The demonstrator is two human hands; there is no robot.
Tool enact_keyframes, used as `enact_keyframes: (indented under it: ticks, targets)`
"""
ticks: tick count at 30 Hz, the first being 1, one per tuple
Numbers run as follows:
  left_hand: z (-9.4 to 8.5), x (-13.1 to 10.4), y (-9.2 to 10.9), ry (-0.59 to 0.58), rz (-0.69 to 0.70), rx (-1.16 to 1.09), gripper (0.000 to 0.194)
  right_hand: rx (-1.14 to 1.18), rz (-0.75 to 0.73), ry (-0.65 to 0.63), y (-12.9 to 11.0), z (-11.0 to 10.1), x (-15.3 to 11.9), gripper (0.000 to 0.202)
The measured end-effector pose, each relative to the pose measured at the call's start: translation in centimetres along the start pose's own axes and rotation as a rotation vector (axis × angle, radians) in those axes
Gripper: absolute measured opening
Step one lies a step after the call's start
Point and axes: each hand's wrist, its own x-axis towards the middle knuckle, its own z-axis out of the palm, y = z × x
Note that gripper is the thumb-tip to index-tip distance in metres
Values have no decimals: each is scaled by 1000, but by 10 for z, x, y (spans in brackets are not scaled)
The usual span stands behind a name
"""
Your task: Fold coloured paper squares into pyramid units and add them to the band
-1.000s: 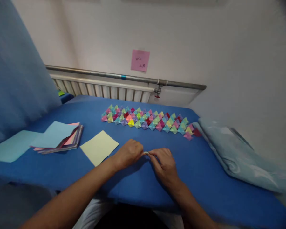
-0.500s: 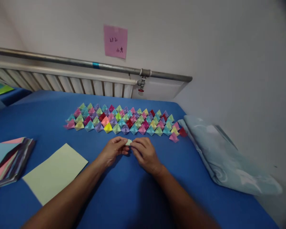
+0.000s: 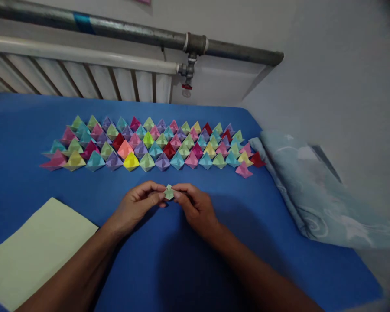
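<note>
Between both thumbs and fingers is a small pale green folded paper boat [image 3: 169, 192], its pointed middle facing up. My left hand [image 3: 139, 200] pinches its left end. On the right end, my right hand [image 3: 196, 206] pinches it the same way. Just beyond my hands stand rows of folded paper boats [image 3: 147, 162] in many colours, set close together. One pink boat [image 3: 243, 169] sits in front of the right end of the rows. A pale green paper sheet [image 3: 42, 251] lies flat near my left forearm.
The blue surface [image 3: 123, 277] runs back to a white radiator [image 3: 97, 58] with a metal pipe [image 3: 143, 32] and a red-handled valve [image 3: 187, 87]. A folded light blue patterned cloth [image 3: 315, 203] lies along the right edge by the wall.
The view has tipped down and come closer. The paper in my hands, a narrow folded strip before, now shows opened sides and a raised point. Both hands keep hold of it.
</note>
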Motion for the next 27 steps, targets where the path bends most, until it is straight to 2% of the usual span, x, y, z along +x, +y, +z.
enact_keyframes:
  ticks: [4, 9, 11, 14, 20, 24, 27]
  targets:
    - [-2, -4, 1, -36, 60, 171, 19, -57, -87, -17, 2, -1, -1, 13]
    - [-3, -8, 4, 17, 401, 623, 11, -179, -116, -48, 6, 1, -3, 14]
    - [-5, -9, 3, 7, 468, 714, 9, -227, -106, -78, 7, 1, -3, 16]
    - [-7, -8, 3, -25, 479, 740, 10, -289, -104, -142, 7, 2, -4, 17]
    - [-6, -9, 7, -43, 391, 759, 13, -380, -97, -216, 4, 3, -5, 16]
    - [-6, -9, 10, -28, 348, 738, 15, -393, -73, -204, 2, 4, -5, 16]
    - [-9, -8, 12, 5, 326, 712, 14, -350, -52, -141, 1, 3, -5, 15]
